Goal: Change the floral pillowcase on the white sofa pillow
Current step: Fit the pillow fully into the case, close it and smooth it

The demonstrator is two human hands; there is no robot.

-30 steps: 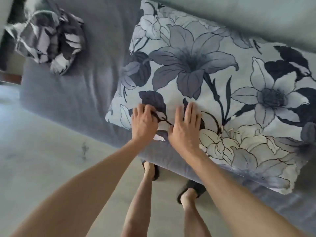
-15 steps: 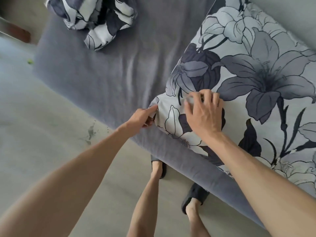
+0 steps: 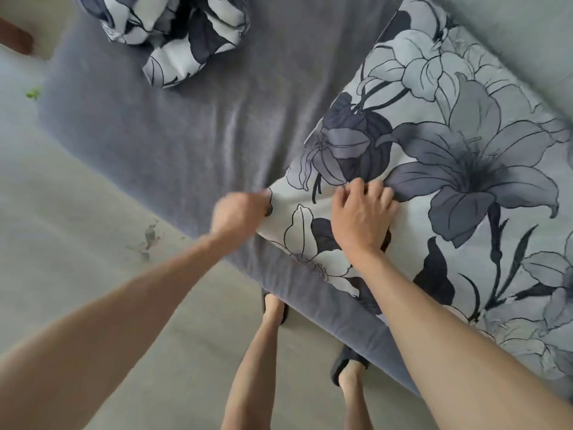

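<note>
A large pillow in a white case printed with grey and black lilies (image 3: 449, 169) lies on the grey sofa seat (image 3: 186, 144), reaching from the centre to the right edge. My left hand (image 3: 238, 212), blurred, grips the pillowcase's near left corner with curled fingers. My right hand (image 3: 361, 218) lies on top of the case just right of that corner, fingertips bent and bunching the cloth. A second, crumpled floral pillowcase (image 3: 173, 32) sits at the top left of the seat.
The sofa's pale backrest (image 3: 511, 35) runs along the top right. Beige floor (image 3: 77, 228) with a dark stain lies left of the seat edge. My legs and dark slippers (image 3: 347, 364) stand against the sofa front. A brown wooden piece (image 3: 15, 38) shows at far left.
My left hand went from the pillow's front to its left corner and closed on the cloth. The right hand slid left and curled its fingers. The view shifted left.
</note>
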